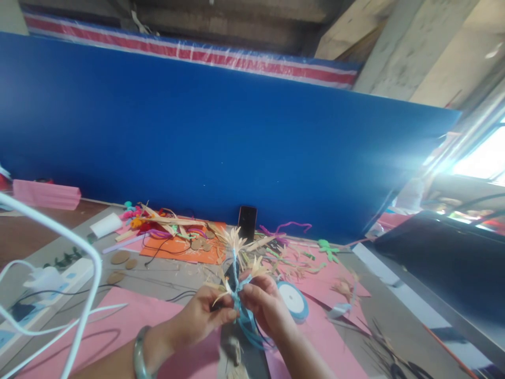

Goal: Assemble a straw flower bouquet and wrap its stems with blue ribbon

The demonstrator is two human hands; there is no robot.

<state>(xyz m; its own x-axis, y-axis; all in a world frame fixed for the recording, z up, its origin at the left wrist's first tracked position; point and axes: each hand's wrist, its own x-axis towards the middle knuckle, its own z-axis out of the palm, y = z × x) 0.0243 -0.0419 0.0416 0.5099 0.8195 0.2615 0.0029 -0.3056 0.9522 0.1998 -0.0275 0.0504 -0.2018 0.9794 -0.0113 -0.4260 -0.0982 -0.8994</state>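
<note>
Between my two hands stands a small craft flower bunch (235, 258) with pale straw-like petals and stems wrapped in light blue ribbon. My left hand (205, 313), with a bangle on its wrist, is closed, pinching the wrapped stems from the left. My right hand (266, 305) is closed on the stems from the other side, thumb and fingers at the blue wrapping. Loose loops of blue ribbon (250, 337) hang below the fingers. Just right of my right hand lies a ribbon spool (292, 301) with a white centre. The fingers partly hide the lower stems.
A phone (248, 221) leans against the blue panel (221, 137). Orange paper (183, 247) carries scraps and straw at the back left. A white power strip (43, 310) and a white cable (92, 263) are on the left. Scissors (406, 368) lie at front right.
</note>
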